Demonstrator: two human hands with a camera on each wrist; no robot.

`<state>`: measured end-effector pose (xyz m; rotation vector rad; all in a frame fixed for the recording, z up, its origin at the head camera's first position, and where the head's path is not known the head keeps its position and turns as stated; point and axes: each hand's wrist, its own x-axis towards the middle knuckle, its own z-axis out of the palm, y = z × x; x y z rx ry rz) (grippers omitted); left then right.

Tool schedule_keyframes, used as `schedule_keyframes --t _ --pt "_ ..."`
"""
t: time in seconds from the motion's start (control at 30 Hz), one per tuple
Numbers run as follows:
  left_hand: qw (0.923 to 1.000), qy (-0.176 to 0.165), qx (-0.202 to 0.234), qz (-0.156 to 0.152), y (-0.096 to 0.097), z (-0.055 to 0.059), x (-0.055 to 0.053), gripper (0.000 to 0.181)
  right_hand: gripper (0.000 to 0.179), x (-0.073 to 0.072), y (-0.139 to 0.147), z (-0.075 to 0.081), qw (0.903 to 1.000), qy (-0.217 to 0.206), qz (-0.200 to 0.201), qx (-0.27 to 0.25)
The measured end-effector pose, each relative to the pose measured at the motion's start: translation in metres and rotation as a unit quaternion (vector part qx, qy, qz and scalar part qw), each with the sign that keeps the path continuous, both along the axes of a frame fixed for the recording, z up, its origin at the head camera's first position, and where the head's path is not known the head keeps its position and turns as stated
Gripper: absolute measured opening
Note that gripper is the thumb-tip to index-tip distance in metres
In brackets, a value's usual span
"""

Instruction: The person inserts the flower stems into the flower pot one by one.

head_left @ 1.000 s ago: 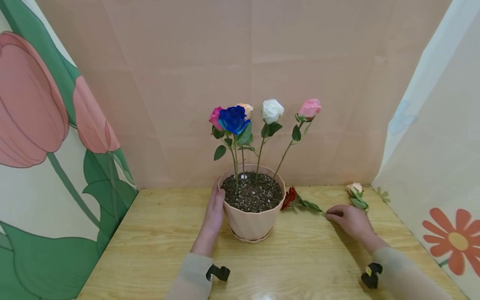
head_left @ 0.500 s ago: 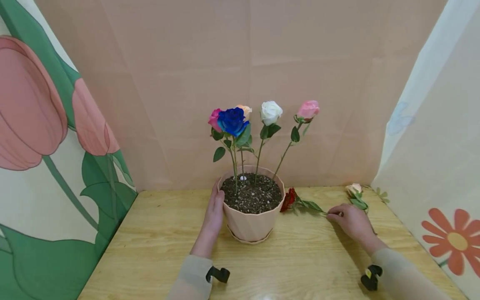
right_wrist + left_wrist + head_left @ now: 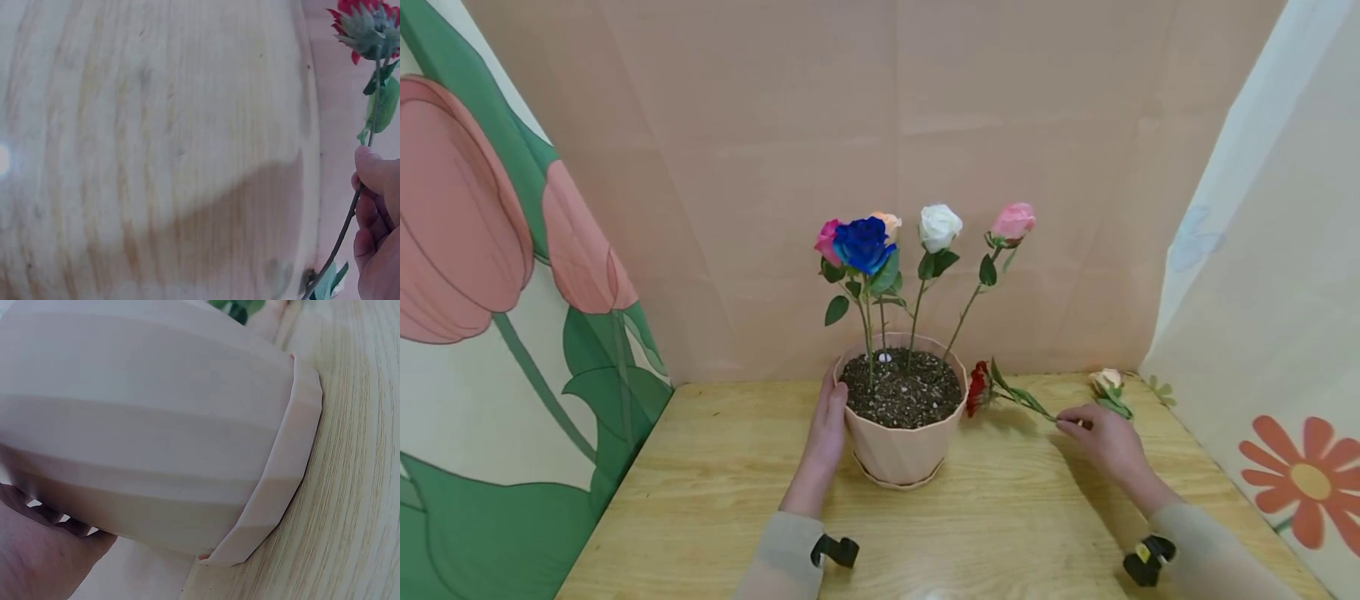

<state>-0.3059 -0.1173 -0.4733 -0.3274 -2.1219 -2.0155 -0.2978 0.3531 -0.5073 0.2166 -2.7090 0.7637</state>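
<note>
A pink faceted flower pot (image 3: pixel 898 450) filled with dark soil stands on a matching saucer. My left hand (image 3: pixel 826 429) rests against the pot's left side, fingers extended along the wall and thumb by the rim; the wrist view shows the hand (image 3: pixel 44 550) touching the pot wall (image 3: pixel 137 431). To the right of the pot, my right hand (image 3: pixel 1105 442) pinches a red flower (image 3: pixel 977 389) by its stem between thumb and fingertips. In the right wrist view the red bloom (image 3: pixel 369 31) points away from the hand (image 3: pixel 381 212), with green leaves below it.
Upright in the soil are a blue rose (image 3: pixel 865 246), a white rose (image 3: pixel 940 227), a pink rose (image 3: pixel 1013 221), plus magenta and peach ones behind the blue. A pale rose (image 3: pixel 1107 382) lies on the wooden table (image 3: pixel 730 492) beyond my right hand. A pink backdrop (image 3: pixel 760 208) borders the table.
The red flower has tilted and come up slightly as my right hand lifts its stem a little. My left hand stays at the pot. The head view has shifted slightly.
</note>
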Motion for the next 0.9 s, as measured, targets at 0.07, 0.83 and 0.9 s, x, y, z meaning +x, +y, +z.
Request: schedule_keyframes --t 0.07,0.83,0.9 --pt "1.0000 -0.001 0.000 0.000 0.000 0.000 0.000 0.061 0.017 0.002 -0.001 0.004 0.9999 -0.003 -0.007 -0.009" --pt "0.9996 -0.025 -0.008 0.008 0.000 0.001 0.003 0.065 0.024 0.031 -0.021 0.058 0.9939 0.054 -0.055 -0.078" --pt "0.9996 -0.025 -0.009 0.008 0.000 0.002 0.004 0.065 0.025 0.034 -0.024 0.063 0.9930 0.054 -0.058 -0.087"
